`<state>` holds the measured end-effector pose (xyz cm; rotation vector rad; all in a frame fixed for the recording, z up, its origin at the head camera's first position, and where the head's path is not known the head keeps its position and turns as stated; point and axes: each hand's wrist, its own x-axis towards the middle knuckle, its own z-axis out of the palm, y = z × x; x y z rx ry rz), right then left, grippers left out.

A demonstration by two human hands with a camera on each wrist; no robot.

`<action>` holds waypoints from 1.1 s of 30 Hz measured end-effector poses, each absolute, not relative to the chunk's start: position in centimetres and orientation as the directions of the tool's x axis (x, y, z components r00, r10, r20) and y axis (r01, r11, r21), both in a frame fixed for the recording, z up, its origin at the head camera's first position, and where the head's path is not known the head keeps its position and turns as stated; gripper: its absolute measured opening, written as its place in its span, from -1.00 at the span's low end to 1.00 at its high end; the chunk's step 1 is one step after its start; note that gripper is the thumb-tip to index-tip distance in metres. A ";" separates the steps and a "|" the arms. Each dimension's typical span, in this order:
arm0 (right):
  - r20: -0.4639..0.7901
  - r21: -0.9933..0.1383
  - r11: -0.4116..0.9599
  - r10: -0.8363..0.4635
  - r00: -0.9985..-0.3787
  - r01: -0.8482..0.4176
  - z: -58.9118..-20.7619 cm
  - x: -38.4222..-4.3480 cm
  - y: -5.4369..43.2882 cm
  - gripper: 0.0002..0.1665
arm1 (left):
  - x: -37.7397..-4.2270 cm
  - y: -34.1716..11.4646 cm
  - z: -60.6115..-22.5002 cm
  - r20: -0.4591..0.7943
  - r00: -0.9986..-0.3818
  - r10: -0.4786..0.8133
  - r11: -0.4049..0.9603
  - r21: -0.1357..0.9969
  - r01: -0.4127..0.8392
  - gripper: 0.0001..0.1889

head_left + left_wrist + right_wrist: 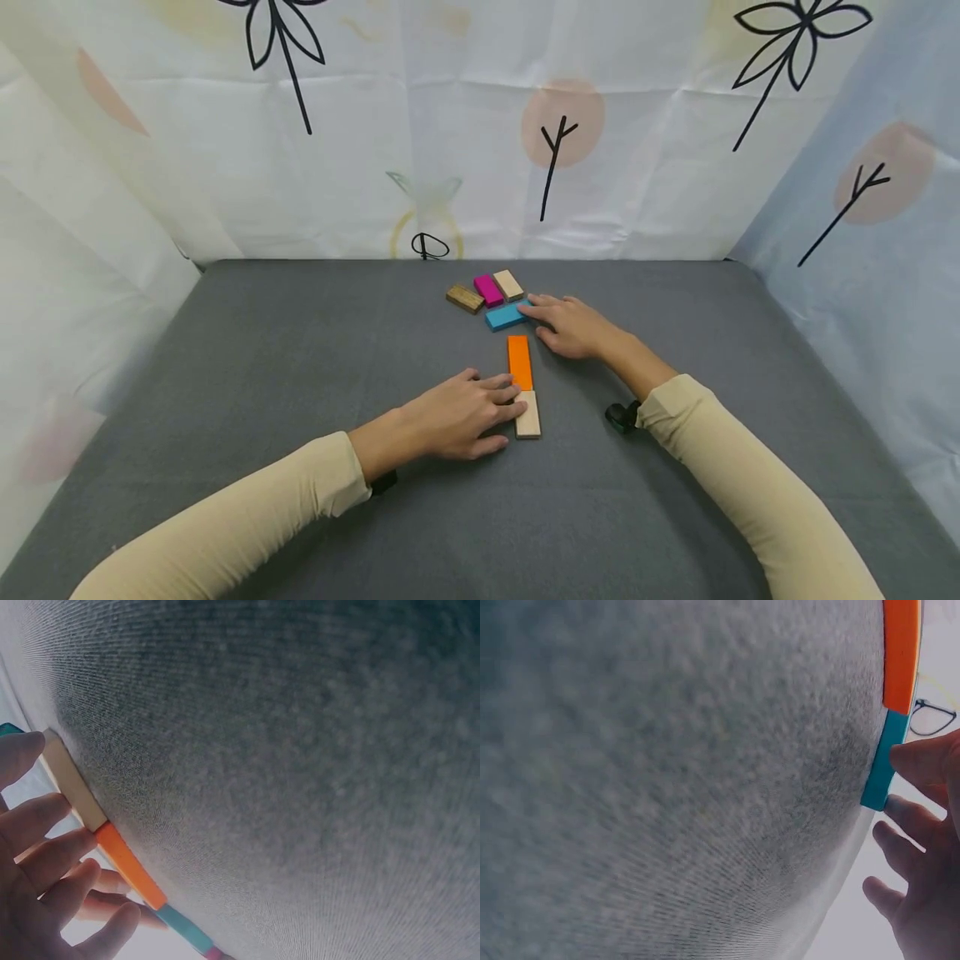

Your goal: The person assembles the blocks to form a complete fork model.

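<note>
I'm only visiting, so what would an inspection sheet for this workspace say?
Surface: dark grey, fabric-textured tabletop.
Job's things: orange rectangular block and near pale wooden block lie end to end; beyond them, blue rectangular block, brown wooden block, magenta rectangular block and far pale wooden block lie grouped.
Clutter: nothing seen.
Hands: left hand touches the near pale wooden block; right hand touches the blue rectangular block.
Cables: nothing seen.
Surroundings: pale cloth walls printed with plants.

There seem two pale blocks [528, 423] [508, 285], one orange block [520, 360], one blue block [504, 317], one magenta block [488, 290] and one brown block [465, 298].
</note>
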<state>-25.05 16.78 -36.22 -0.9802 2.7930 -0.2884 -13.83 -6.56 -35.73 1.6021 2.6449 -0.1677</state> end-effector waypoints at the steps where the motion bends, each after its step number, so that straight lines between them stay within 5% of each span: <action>1: -0.099 -0.237 0.765 -0.633 -0.768 -0.599 -36.2 -24.9 16.7 -0.40 | -13.8 -6.6 -35.7 -0.093 -0.464 0.881 0.459 -0.072 0.886 -0.44; 33: -0.029 -0.350 0.708 -0.663 -0.748 -0.614 -36.4 -23.2 17.4 -0.43 | -13.8 -6.7 -36.2 -0.071 -0.460 0.885 0.458 -0.052 0.888 -0.44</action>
